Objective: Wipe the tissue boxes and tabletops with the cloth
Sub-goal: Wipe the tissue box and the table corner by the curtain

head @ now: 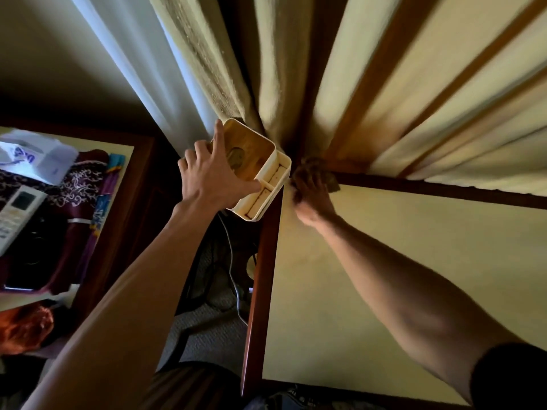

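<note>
My left hand (211, 176) grips a cream tissue box (260, 173) with a wooden lid and side compartments, holding it tilted in the air off the table's far left corner. My right hand (312, 193), blurred by motion, presses a dark cloth (328, 180) onto the far left corner of the cream tabletop (399, 276), which has a dark wooden border. The cloth is mostly hidden under my fingers.
Beige curtains (281, 69) hang right behind the table. To the left stands a second table (130, 152) with a plastic-wrapped tissue pack (38, 156), a white remote control (17, 213) and a maroon patterned fabric. A white cable (232, 267) runs down the gap between tables.
</note>
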`<action>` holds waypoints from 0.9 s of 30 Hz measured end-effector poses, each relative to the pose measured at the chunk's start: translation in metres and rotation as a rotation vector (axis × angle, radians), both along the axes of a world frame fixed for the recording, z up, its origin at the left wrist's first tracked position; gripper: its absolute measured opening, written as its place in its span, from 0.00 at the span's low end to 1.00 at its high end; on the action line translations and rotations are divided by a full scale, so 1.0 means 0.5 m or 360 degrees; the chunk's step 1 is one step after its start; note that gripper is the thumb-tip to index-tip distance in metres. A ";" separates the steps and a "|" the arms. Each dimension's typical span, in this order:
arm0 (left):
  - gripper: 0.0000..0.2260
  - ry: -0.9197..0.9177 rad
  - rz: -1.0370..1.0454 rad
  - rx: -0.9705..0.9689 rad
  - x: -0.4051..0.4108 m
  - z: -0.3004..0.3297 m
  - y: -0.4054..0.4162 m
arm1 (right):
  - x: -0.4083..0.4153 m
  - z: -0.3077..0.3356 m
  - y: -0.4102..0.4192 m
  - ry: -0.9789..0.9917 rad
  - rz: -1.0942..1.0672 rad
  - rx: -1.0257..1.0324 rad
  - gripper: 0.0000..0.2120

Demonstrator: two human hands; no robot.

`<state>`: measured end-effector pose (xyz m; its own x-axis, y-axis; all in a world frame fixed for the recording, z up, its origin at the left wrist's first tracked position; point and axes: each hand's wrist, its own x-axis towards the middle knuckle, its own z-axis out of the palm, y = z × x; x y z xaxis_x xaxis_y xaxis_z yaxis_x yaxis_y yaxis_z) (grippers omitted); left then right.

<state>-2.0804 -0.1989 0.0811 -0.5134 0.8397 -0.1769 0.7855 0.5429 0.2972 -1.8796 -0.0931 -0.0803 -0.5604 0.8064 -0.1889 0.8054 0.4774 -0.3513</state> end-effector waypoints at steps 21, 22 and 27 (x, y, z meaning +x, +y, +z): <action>0.65 0.0006 -0.0215 -0.0080 0.088 -0.028 0.035 | 0.123 0.011 -0.225 0.0443 -0.0348 -0.0030 0.30; 0.65 0.0011 -0.0217 -0.0080 0.091 -0.027 0.038 | 0.108 0.003 -0.282 0.0501 -0.0138 -0.0094 0.32; 0.66 0.0033 -0.0300 -0.0118 0.125 -0.038 0.059 | 0.155 0.015 -0.313 0.0521 -0.0028 -0.0061 0.23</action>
